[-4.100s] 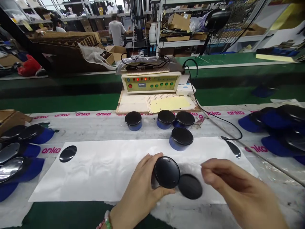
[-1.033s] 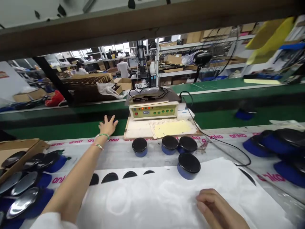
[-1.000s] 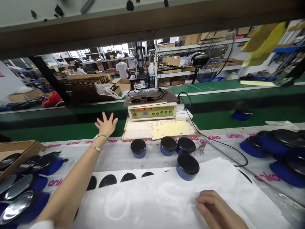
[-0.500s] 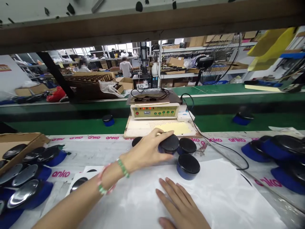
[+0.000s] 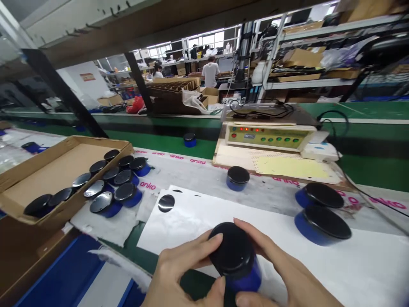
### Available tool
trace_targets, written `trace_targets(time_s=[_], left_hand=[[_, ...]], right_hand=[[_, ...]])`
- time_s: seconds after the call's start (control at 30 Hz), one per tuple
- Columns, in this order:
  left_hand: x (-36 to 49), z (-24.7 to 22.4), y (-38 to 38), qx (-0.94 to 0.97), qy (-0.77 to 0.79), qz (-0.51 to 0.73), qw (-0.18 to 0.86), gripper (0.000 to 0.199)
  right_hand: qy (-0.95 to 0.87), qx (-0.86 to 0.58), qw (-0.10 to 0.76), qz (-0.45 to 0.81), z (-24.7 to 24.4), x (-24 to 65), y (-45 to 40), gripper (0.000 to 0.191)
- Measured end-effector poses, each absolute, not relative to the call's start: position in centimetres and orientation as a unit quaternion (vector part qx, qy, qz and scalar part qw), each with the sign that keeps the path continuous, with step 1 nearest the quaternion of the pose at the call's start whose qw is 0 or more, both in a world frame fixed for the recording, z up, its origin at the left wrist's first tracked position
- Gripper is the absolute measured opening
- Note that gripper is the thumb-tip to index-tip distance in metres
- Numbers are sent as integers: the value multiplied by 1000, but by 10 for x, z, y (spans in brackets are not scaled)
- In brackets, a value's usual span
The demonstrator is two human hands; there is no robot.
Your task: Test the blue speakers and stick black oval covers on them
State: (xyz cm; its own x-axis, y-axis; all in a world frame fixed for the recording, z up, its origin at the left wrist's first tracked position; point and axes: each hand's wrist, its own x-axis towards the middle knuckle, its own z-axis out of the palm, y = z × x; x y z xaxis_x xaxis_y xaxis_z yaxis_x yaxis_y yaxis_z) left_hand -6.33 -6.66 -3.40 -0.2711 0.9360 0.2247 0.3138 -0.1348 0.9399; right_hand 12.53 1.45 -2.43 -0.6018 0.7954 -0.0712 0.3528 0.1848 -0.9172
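Left hand (image 5: 175,273) and right hand (image 5: 286,268) closed round black-topped blue pot (image 5: 232,251), over near edge of white sheet (image 5: 204,209). Lit control box (image 5: 270,138) at far edge of desk (image 5: 207,179); green belt (image 5: 156,143) behind; white-shirted person (image 5: 211,74), shelves (image 5: 297,84) beyond.

The person's left hand (image 5: 179,275) is going bare, its slender fingers (image 5: 194,252) tapering to rounded ends; beside it, the right hand (image 5: 287,270) is likewise going uncovered, bare from fingertips (image 5: 240,224) to knuckles.
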Motion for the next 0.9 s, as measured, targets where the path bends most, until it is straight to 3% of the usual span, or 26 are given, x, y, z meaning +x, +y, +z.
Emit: trace_targets(time_s=[0.1,0.23,0.4,0.53,0.6,0.77,0.9], left_hand=[[-74,-36,-73,561,624,522,154,63],[-99,-44,-74,611,631,474,63,66],[-126,-55,-73,575,708,394,112,48],[-129,-78,-74,565,725,361,155,68],[-127,-89,-74,563,736,337,165,74],[-121,-102,-67,591,742,300,100,72],[-123,-102,-64,635,709,300,63,71]], right_hand=[[-758,-397,134,500,-34,106,17,76],[-777,-359,142,498,-48,72,21,69],[-860,-249,82,437,-40,46,62,66],[-943,-127,18,309,-7,7,112,33],[-970,-70,3,232,2,-27,126,28],[-985,64,-76,140,-9,-99,127,40],[-983,135,-100,72,-15,-109,114,16]])
